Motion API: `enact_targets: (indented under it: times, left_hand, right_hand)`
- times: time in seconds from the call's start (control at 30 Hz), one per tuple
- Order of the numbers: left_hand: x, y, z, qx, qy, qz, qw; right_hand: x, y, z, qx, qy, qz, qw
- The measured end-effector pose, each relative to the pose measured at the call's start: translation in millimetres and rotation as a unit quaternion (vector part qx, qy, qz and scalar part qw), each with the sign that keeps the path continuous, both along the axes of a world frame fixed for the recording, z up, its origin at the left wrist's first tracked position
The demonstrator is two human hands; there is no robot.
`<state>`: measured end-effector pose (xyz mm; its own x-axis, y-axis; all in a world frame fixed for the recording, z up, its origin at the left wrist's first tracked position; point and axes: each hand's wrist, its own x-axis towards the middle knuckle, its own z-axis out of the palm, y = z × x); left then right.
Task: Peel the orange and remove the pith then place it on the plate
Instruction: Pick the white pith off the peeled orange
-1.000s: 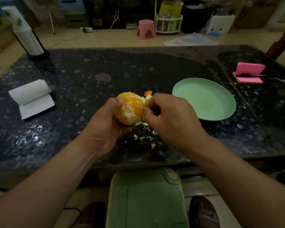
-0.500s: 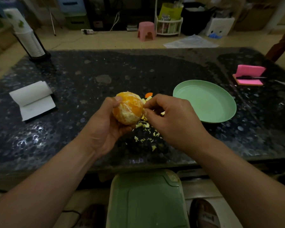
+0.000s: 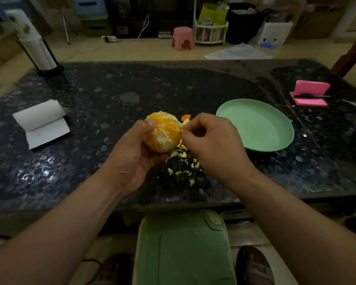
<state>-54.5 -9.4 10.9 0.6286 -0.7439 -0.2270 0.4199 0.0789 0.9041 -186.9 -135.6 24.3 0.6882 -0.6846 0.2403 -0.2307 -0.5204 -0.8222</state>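
Note:
A peeled orange [image 3: 162, 133] with patches of pale pith sits in my left hand [image 3: 132, 157], held above the dark speckled table [image 3: 111, 95] near its front middle. My right hand [image 3: 212, 145] is right beside the fruit, thumb and forefinger pinched together against its right side on a bit of pith. Small pale pith scraps [image 3: 182, 163] and an orange peel piece [image 3: 186, 116] lie on the table under and behind my hands. The light green plate [image 3: 255, 126] stands to the right, with nothing on it.
An open white notepad [image 3: 41, 124] lies at the left. A stack of paper cups in a holder [image 3: 36, 44] stands at the back left. A pink case with a pen [image 3: 309, 93] is at the far right. A green stool seat [image 3: 183, 249] is below the table edge.
The orange has been turned slightly in my left hand. My right fingers have moved up along its right side, still pinching at the pith.

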Motion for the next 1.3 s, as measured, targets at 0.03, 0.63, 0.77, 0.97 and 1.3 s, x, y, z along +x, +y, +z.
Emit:
enact_targets:
  times: [0.03,0.63,0.77,0.97,1.3]
  left_hand:
    - [-1,0,0,-0.001,0.004,-0.001,1.000]
    - [7,5,-1,-0.040,0.087,0.013,0.995]
    - [3,4,-2,-0.036,0.123,0.033,0.991]
    - [3,-1,-1,-0.044,0.113,0.016,0.992]
    - [4,-4,-7,-0.041,0.055,-0.024,0.997]
  right_hand:
    - [0,1,0,0.023,-0.007,-0.002,1.000]
    - [2,1,3,0.219,-0.023,-0.002,0.975]
    - [1,-2,0,0.112,0.052,0.003,0.992]
    - [-1,6,8,0.119,0.013,0.033,0.992]
    - [-1,6,3,0.083,-0.015,0.021,0.996]
